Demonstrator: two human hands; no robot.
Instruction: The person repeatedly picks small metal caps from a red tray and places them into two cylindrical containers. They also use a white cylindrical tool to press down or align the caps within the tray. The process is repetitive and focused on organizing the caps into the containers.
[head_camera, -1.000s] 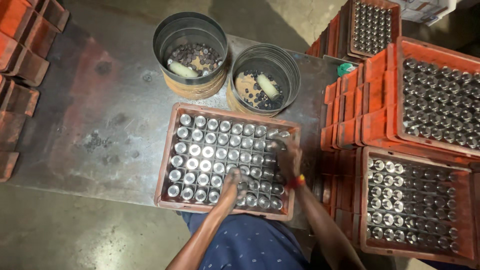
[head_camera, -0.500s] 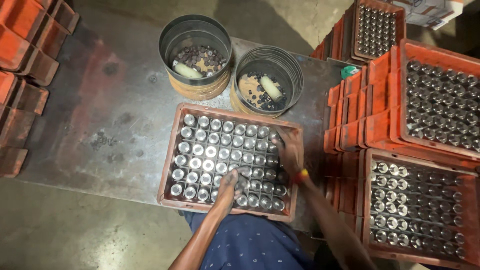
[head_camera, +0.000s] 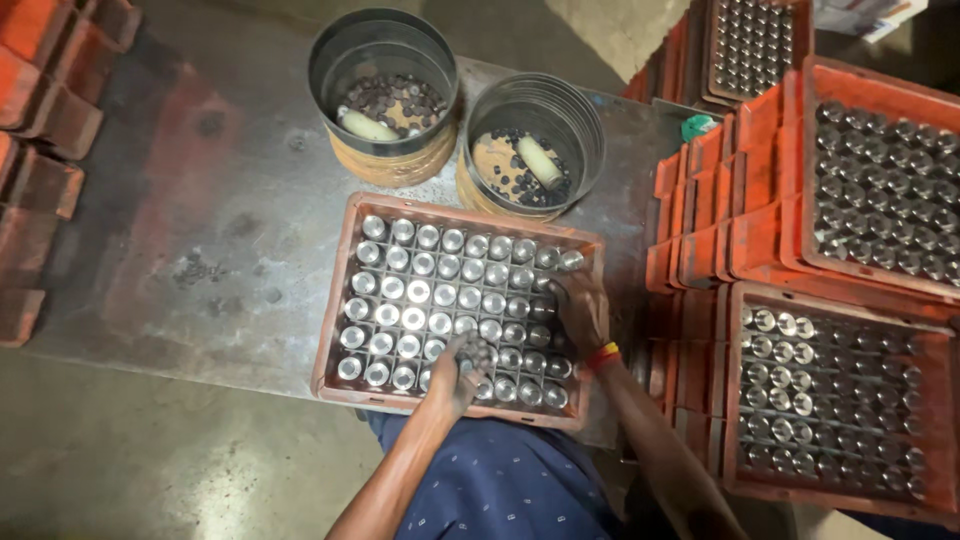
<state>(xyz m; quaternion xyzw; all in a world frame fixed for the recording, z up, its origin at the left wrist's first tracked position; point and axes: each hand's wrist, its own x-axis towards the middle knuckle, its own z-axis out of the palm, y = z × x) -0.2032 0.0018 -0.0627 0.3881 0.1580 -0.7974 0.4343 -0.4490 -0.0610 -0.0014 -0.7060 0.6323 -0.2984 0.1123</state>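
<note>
Grey metal table (head_camera: 200, 230), orange crate (head_camera: 330, 330) of steel cylinders (head_camera: 415, 318), both hands apart, fingers (head_camera: 470, 352) among them.

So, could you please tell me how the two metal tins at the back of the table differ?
The left tin is larger and sits farther back; the right tin is smaller, nearer the crate. The left holds more dark pieces, covering its bottom; the right's lie scattered. Each holds one pale cylinder.
</note>
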